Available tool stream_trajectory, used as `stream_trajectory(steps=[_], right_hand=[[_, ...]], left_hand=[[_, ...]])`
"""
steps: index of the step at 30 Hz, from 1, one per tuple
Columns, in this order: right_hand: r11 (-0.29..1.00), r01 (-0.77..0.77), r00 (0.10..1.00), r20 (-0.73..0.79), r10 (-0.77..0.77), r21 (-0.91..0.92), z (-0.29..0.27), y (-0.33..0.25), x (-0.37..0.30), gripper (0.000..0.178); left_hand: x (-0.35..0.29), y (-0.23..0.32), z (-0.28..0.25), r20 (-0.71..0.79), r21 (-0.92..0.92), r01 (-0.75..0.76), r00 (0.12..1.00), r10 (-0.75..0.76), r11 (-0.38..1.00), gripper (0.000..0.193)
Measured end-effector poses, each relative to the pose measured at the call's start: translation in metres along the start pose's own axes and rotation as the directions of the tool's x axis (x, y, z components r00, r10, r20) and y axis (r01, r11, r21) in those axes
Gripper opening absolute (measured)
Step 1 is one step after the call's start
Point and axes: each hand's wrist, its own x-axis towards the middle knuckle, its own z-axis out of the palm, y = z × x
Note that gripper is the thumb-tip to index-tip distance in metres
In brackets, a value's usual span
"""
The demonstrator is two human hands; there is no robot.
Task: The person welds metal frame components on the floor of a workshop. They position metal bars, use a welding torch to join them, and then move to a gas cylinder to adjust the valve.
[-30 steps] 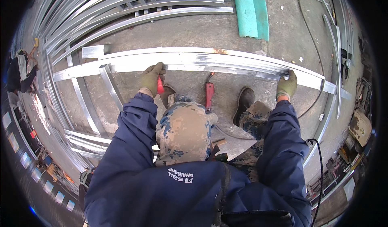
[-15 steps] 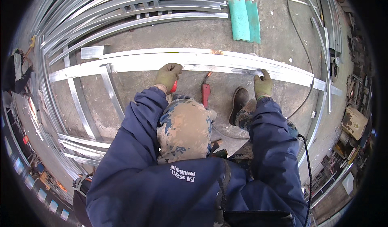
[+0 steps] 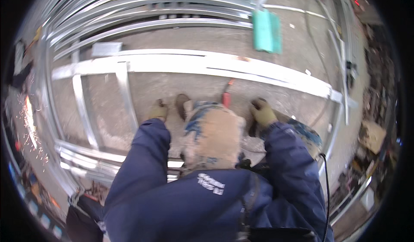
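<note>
1. Across the concrete floor [image 3: 207, 38] before us lies the long metal beam [image 3: 181, 62], bright and silvery, with a small rusty patch right of its middle.
2. Our left hand [image 3: 158, 110] is apart from the beam, on our side of it, near our left boot [image 3: 182, 106]; its fingers look curled, but blur keeps us from telling how far, or whether they hold anything.
3. Our right hand [image 3: 263, 112] is also clear of the beam, fingers bent downward beside our right leg; we cannot tell its grip.
4. Between our hands lies a red-handled tool [image 3: 226, 99], partly behind our camouflage-clad knee [image 3: 215, 132].
5. Two crosspieces [image 3: 124, 91] run from the beam toward us at left.
6. Beyond, we see stacked metal profiles [image 3: 146, 24] and a teal sheet [image 3: 267, 31].
7. Far left, orange sparks [image 3: 29, 121] fly.
</note>
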Motion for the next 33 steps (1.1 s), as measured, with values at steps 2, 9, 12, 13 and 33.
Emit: stream_trajectory(steps=[2, 9, 12, 13, 33], right_hand=[[0.999, 0.012, 1.000, 0.014, -0.011, -0.035, -0.004, 0.007, -0.020, 0.038], [0.973, -0.203, 0.979, 0.050, 0.199, 0.110, -0.003, 0.019, -0.026, 0.033], [0.978, -0.205, 0.977, 0.062, 0.203, 0.026, 0.008, 0.000, -0.020, 0.036], [0.973, -0.228, 0.971, 0.069, 0.230, -0.038, 0.010, -0.022, -0.025, 0.037], [0.979, -0.094, 0.993, 0.049, 0.104, -0.182, 0.024, -0.042, -0.028, 0.041]], left_hand=[[-0.004, 0.011, 0.001, -0.056, 0.117, -0.092, 0.993, 0.099, 0.989, 0.052], [-0.037, 0.045, -0.055, -0.405, 0.152, -0.209, 0.878, 0.254, 0.966, 0.060], [-0.045, 0.036, -0.100, -0.686, 0.042, -0.319, 0.680, 0.259, 0.947, 0.070], [-0.043, 0.031, -0.110, -0.738, 0.133, -0.239, 0.624, 0.257, 0.962, 0.075], [-0.016, 0.120, -0.163, 0.063, 0.689, -0.536, 0.715, 0.697, 0.488, 0.096]])
